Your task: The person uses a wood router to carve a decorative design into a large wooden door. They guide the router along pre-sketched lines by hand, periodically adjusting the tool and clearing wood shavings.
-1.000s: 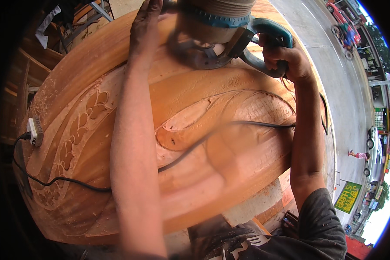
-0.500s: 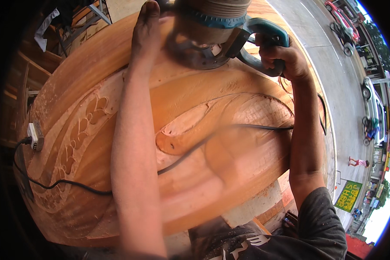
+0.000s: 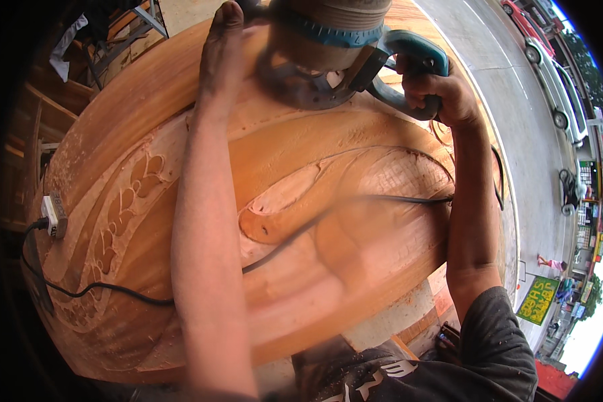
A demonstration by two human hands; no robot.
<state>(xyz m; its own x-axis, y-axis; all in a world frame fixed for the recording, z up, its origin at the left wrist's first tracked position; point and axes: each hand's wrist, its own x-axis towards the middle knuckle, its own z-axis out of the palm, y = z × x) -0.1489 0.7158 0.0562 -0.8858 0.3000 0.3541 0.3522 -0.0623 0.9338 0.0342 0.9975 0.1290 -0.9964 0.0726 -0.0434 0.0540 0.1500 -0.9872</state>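
Observation:
A wood router (image 3: 328, 60) with a teal ring and a dark round base rests on a large carved wooden panel (image 3: 275, 161). My right hand (image 3: 445, 94) is closed round the router's D-shaped teal and black handle (image 3: 415, 50). At the top edge, my left hand (image 3: 222, 40) is at the router's other side, its thumb against a dark grip that is partly cut off. Most of its fingers are hidden. The cutting bit cannot be made out under the base. Carved leaf shapes and a curled scroll run across the panel.
A black power cord (image 3: 97, 285) crosses the panel beneath my left forearm, with a white plug piece (image 3: 55, 216) at the left. Wooden frames (image 3: 43, 127) stand beyond it. At right lies a street with a white car (image 3: 561, 97) and a green sign (image 3: 537, 300).
The router and both my hands stay almost where they were, with only a slight shift. Out on the street, the white car and a motorbike have changed place.

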